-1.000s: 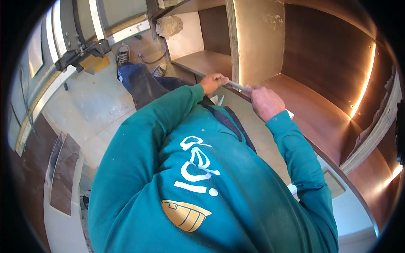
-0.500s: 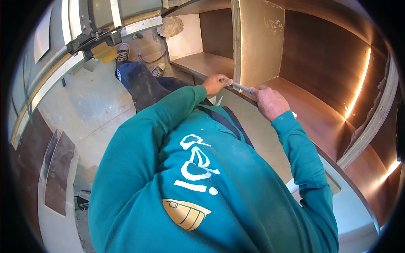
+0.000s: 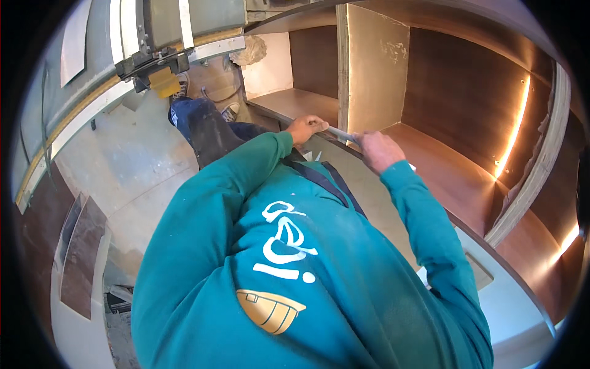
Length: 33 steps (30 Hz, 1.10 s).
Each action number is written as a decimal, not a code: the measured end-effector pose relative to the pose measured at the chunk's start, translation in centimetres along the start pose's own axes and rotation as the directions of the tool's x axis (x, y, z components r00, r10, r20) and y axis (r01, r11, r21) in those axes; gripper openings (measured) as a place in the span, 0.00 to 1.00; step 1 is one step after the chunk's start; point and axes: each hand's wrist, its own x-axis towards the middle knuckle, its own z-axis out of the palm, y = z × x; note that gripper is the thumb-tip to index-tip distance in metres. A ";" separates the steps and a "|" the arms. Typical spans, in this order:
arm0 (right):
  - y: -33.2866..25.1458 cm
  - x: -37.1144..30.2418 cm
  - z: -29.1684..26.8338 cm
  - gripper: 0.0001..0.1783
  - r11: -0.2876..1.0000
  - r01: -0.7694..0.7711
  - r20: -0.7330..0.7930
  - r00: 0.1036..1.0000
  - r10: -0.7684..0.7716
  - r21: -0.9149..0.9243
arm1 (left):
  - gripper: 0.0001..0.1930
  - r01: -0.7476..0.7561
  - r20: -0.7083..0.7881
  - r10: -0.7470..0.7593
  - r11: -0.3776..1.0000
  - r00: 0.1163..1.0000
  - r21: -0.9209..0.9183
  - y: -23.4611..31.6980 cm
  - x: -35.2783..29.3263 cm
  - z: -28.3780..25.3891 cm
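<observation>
A: Head view, hands first; left hand [image 3: 305, 127] is clenched round one end of a thin pale strip [image 3: 342, 133], just past 12 o'clock from picture centre; right hand [image 3: 379, 150] is closed on the other end, at about 1 o'clock.

B: Strip position?

A: Between the two fists, slanting down to the right; it lies against the front edge of the upright divider panel [image 3: 372, 67] of a wooden cabinet [image 3: 467, 98]; cannot tell whether it is stuck on or only held there.

B: Sleeves?

A: Both arms in a teal sweatshirt [image 3: 295, 270] filling the lower half, 5 to 7 o'clock; white and gold print on its chest.

B: Surroundings?

A: Dark brown shelf [image 3: 448, 172] at 2 o'clock, warm light strip [image 3: 515, 123] along its back corner at 3 o'clock; dusty concrete floor [image 3: 129, 160] at 9 o'clock; yellow clamp-like part [image 3: 165, 81] on a pale rail at 11 o'clock; brown board offcuts [image 3: 80, 252] at 8 o'clock.
</observation>
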 end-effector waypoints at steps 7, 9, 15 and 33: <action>1.4 -3.3 -0.9 0.22 0.999 0.005 -0.059 0.998 -0.003 0.034 | 0.19 -0.238 0.073 0.244 0.968 0.967 -0.082 2.8 -1.8 1.1; 1.6 -3.6 -0.7 0.21 1.000 -0.003 -0.052 0.999 0.004 0.025 | 0.17 -0.218 0.123 0.227 0.973 0.966 -0.082 3.1 -1.8 1.7; 1.5 -3.4 -0.4 0.21 1.000 -0.014 -0.062 0.998 0.016 0.026 | 0.16 -0.126 0.144 0.164 0.962 0.976 -0.241 2.8 -1.7 2.7; 1.5 -2.0 0.2 0.13 0.998 0.033 -0.078 0.997 -0.028 0.061 | 0.15 -0.259 0.164 0.241 0.961 0.956 0.095 4.0 -0.2 0.1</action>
